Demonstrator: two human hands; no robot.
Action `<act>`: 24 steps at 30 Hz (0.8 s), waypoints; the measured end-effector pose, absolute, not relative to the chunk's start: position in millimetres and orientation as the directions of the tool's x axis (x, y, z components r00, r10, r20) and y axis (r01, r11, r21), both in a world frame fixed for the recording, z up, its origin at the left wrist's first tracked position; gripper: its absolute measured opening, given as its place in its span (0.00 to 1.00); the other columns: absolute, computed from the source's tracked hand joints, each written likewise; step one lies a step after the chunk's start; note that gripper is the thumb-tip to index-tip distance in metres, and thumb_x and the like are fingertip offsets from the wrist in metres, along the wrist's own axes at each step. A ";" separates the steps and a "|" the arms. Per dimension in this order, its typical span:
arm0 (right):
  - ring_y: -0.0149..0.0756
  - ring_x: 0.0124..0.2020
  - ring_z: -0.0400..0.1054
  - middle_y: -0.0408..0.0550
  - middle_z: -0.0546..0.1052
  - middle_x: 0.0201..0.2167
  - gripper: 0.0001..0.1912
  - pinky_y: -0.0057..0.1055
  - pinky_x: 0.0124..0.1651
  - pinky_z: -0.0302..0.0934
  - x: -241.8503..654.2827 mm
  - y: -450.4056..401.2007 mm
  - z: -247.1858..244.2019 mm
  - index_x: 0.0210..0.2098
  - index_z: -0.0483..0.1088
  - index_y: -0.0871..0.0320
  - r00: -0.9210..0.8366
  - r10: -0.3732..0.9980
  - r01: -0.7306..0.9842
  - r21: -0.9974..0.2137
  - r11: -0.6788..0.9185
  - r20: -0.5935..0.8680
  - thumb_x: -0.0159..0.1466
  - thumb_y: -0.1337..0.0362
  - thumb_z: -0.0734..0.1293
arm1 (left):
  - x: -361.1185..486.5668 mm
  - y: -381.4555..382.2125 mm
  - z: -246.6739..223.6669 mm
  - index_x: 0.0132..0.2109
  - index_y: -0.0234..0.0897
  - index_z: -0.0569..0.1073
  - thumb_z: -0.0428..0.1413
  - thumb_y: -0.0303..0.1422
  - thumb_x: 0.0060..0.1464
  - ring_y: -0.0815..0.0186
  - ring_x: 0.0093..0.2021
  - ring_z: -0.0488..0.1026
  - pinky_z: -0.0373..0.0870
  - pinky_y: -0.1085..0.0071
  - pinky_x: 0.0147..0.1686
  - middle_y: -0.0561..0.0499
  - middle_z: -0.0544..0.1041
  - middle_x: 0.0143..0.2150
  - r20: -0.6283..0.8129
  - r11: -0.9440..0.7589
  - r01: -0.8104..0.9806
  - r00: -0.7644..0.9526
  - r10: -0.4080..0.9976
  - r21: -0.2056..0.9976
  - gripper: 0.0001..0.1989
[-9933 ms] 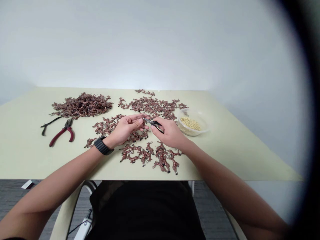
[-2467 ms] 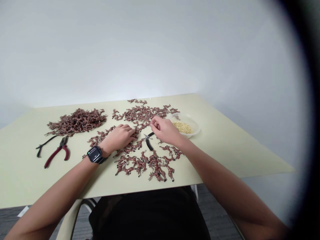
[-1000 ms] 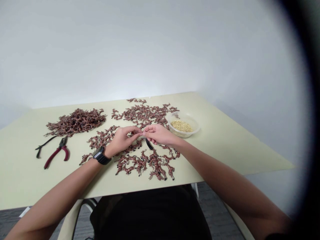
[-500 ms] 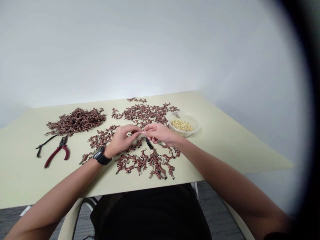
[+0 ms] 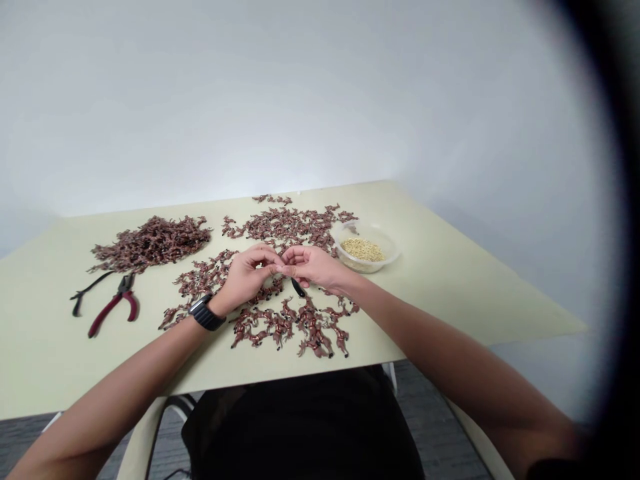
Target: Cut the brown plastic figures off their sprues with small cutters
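**Fingertips (image 5: 277, 269) meet over brown figures (image 5: 270, 327)**

In the head view, the left hand (image 5: 244, 279) and right hand (image 5: 313, 265) pinch narrowly; whatever lies between them is too small to tell. A black handle (image 5: 299, 288) juts below the right hand, seemingly gripped there. Within reach, apparently for easy access, lie a heap of figures (image 5: 150, 243), red pliers (image 5: 113, 310) and a bowl of grains (image 5: 363, 249) on the table (image 5: 450, 293).

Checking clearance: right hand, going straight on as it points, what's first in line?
The left hand, whose fingertips are at or almost at the right hand's; contact is hard to judge from this view.
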State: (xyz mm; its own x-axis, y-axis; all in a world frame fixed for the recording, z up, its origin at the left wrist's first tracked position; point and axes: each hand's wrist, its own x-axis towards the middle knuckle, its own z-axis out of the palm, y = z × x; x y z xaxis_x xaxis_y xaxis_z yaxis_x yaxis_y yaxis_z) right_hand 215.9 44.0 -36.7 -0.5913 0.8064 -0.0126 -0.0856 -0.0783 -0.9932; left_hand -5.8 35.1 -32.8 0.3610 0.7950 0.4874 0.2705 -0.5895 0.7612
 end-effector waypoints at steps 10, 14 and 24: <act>0.26 0.21 0.62 0.43 0.75 0.27 0.17 0.26 0.22 0.59 209.7 39.0 -34.1 0.36 0.77 0.58 -0.429 0.891 -0.007 -0.987 0.158 0.145 0.58 0.52 0.79 | -7.5 36.5 -39.0 0.37 0.38 0.76 0.66 0.40 0.60 0.65 0.35 0.73 0.70 0.68 0.36 0.49 0.77 0.36 0.424 -0.494 0.370 0.258 0.868 0.787 0.11; 0.26 0.20 0.64 0.43 0.76 0.28 0.15 0.26 0.23 0.59 210.6 36.8 -30.6 0.35 0.75 0.58 -0.421 0.896 0.088 -0.978 0.191 0.137 0.62 0.52 0.76 | -6.7 36.7 -39.7 0.39 0.38 0.78 0.65 0.40 0.61 0.65 0.34 0.73 0.71 0.67 0.36 0.49 0.79 0.36 0.401 -0.483 0.351 0.282 0.872 0.803 0.10; 0.26 0.22 0.63 0.43 0.74 0.26 0.17 0.25 0.25 0.60 213.2 43.4 -37.2 0.38 0.80 0.58 -0.419 0.908 0.026 -1.000 0.009 -0.003 0.61 0.51 0.77 | -7.4 31.0 -25.6 0.45 0.44 0.85 0.62 0.39 0.65 0.59 0.44 0.80 0.78 0.60 0.47 0.46 0.84 0.43 0.579 -0.678 0.442 0.356 0.734 0.587 0.08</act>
State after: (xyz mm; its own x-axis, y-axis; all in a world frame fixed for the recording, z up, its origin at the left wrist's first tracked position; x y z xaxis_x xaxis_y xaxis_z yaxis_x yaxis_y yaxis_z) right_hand 213.2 43.4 -37.2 -0.4190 0.9080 -0.0029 0.0263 0.0089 -0.9996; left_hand -7.4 31.0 -25.6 0.3559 0.7335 0.5790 0.4417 -0.6780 0.5875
